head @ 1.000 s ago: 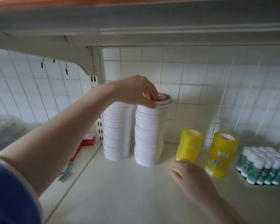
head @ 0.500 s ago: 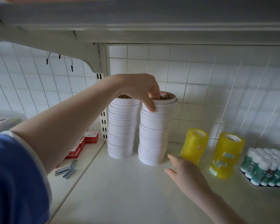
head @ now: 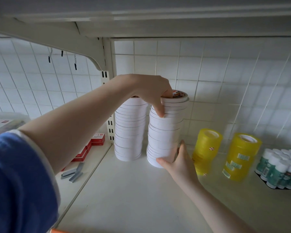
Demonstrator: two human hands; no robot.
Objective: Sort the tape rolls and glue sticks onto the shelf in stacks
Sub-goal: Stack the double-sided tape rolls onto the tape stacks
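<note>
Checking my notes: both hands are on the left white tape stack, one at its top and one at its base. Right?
Not quite. The head view shows the left hand and right hand on the right white stack; the left stack is untouched.

bare shelf (head: 124,199) front, yellow rolls (head: 207,148) crowd right

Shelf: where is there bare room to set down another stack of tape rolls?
The front of the shelf is bare, ahead of the white tape stacks and left of the right hand. At the back it is crowded: white stacks, yellow tape stacks and glue sticks stand with narrow gaps. The left hand grips the right white stack's top.
</note>
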